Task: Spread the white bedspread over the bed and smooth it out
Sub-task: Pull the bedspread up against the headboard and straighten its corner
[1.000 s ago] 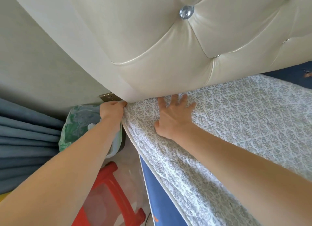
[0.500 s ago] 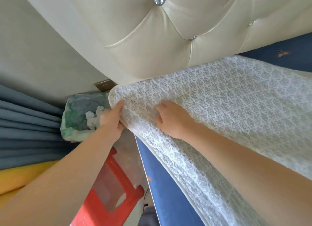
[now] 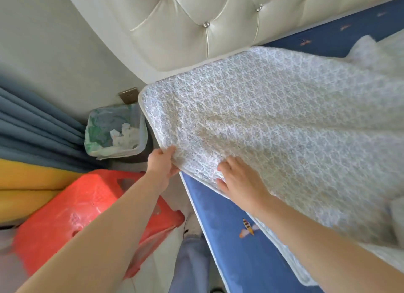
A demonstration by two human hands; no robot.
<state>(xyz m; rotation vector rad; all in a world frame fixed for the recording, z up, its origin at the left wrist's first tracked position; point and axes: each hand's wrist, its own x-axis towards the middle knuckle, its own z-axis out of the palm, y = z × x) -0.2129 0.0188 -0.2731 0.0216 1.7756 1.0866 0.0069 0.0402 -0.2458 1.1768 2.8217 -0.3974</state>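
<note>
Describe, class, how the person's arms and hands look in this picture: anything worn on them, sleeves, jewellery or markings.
Both forearms are bare as far as the frame shows; no sleeve reaches into view. The left hand and the right hand wear no gloves, and no watch, bracelet or ring shows. No markings are visible on either arm.

Red stool (image 3: 87, 207) and bin (image 3: 115, 137) crowd the bed's (image 3: 229, 238) side gap.

The bedspread (image 3: 273, 117) is quilted cloth, matt, with a fine printed pattern. The headboard (image 3: 196, 19) looks like glossy tufted leatherette set with shiny faceted studs. The bed (image 3: 236, 260) wears smooth blue cloth. The stool (image 3: 72, 209) is red plastic, the curtain (image 3: 32, 126) soft matt fabric.
</note>
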